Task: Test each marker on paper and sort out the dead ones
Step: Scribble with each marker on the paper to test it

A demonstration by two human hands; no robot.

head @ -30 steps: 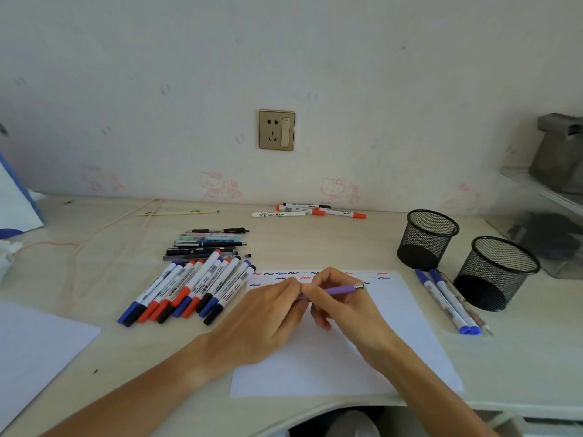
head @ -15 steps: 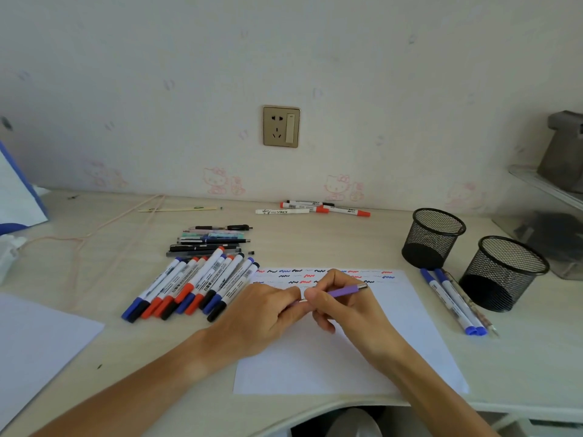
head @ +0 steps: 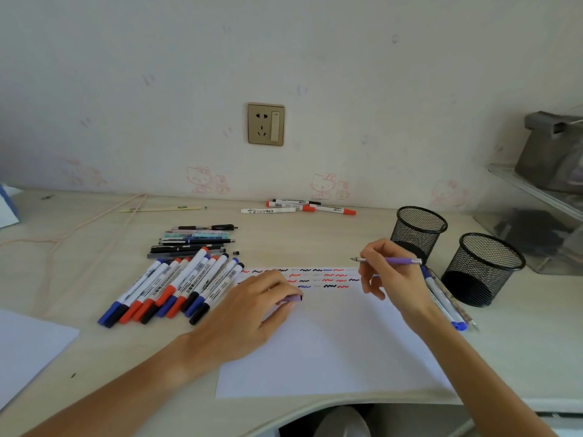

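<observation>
Your hands have pulled apart since 0.5 s ago: right hand [head: 389,272] pinches the slim purple pen [head: 400,261], uncapped, nib pointing left, right of centre above the white paper sheet [head: 331,348]. Left hand [head: 252,307] grips its purple cap [head: 295,298] at frame centre, resting on the sheet.

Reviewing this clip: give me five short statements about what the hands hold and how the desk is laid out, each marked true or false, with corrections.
1. The right hand holds an uncapped purple pen. True.
2. The left hand is empty. False: it holds the purple cap, resting on the paper.
3. The pen's tip is touching the paper. False: it is raised above the paper's top edge, pointing left.
4. Two black mesh cups stand to the right of the paper. True.
5. The paper has no marks. False: red, blue and black squiggles run in rows along its top.
</observation>
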